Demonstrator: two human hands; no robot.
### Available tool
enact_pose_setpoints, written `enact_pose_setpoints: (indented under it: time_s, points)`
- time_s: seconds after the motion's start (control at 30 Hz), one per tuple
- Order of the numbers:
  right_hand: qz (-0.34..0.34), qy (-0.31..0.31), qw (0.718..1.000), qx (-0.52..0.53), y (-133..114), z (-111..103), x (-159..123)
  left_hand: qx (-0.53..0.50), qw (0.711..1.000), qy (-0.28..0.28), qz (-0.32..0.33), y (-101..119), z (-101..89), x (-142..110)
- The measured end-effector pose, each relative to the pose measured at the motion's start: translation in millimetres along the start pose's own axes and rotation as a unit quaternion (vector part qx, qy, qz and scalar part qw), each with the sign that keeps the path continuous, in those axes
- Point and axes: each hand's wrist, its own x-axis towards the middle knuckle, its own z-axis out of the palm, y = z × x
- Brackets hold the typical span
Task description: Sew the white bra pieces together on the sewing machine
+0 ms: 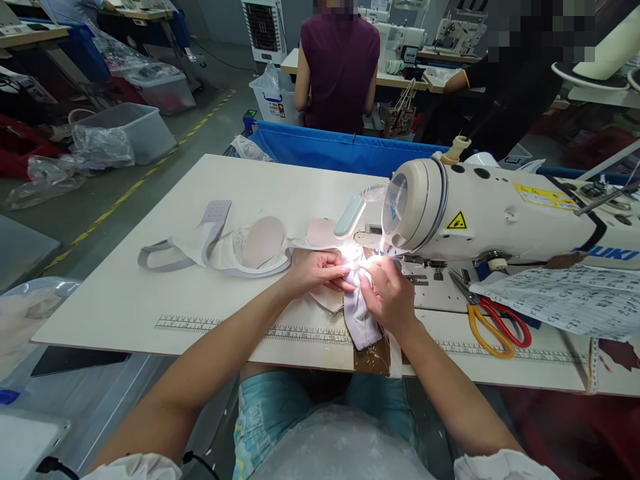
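Note:
A pale bra point(223, 253) with pinkish cups lies across the sewing table, its band stretched out to the left. Its right end runs up to the sewing machine point(420, 200), under the bright lamp light near the needle. My left hand point(320, 272) has its fingers pressed together on the fabric just left of the needle area. My right hand point(387, 293) pinches the light cloth close to the needle, and a pale lilac flap point(361, 320) hangs between my hands towards the table's front edge. Glare hides the needle and the exact stitching spot.
Scissors point(495, 327) with red and yellow handles lie right of my right hand, beside printed paper sheets point(570, 300). A ruler strip point(300, 333) runs along the table front. Blue cloth point(325, 147) borders the far edge. Beyond are two people and plastic bins point(135, 133).

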Motion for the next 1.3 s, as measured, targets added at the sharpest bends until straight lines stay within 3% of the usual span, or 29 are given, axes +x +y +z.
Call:
enact_pose_setpoints:
  time_s: [0.37,0.5,0.6,0.7,0.77,0.87,1.0,1.07,1.3]
  points:
    - [-0.059,0.017,0.997,-0.035,-6,4,8,-0.023,1.0,-0.012,0.017,-6,6.4,1]
    - [-0.099,0.1,0.988,0.065,-8,-2,7,-0.013,0.999,-0.005,0.039,-4,8.8,-1]
    - [-0.03,0.123,0.967,0.219,-12,-9,5,-0.003,0.999,0.001,0.034,-3,9.7,-1]
    - [0.086,0.076,0.921,0.371,-14,-18,1,-0.001,1.0,0.004,0.03,-2,9.7,-2]
    - [0.133,0.041,0.903,0.407,-15,-26,-2,0.002,1.0,0.006,0.029,-2,9.5,-2]
    - [0.145,0.001,0.922,0.359,-20,-40,-6,0.006,1.0,0.012,0.025,-2,9.4,-2]
    - [0.078,-0.047,0.958,0.272,-37,-60,-11,0.004,0.999,0.02,0.025,-2,9.9,-2]
    - [0.028,-0.06,0.96,0.271,-49,-66,-13,0.005,0.999,0.026,0.023,-3,10.1,-2]
    - [-0.108,-0.133,0.909,0.381,-84,-76,-20,0.018,0.999,0.029,0.025,-3,9.4,-2]
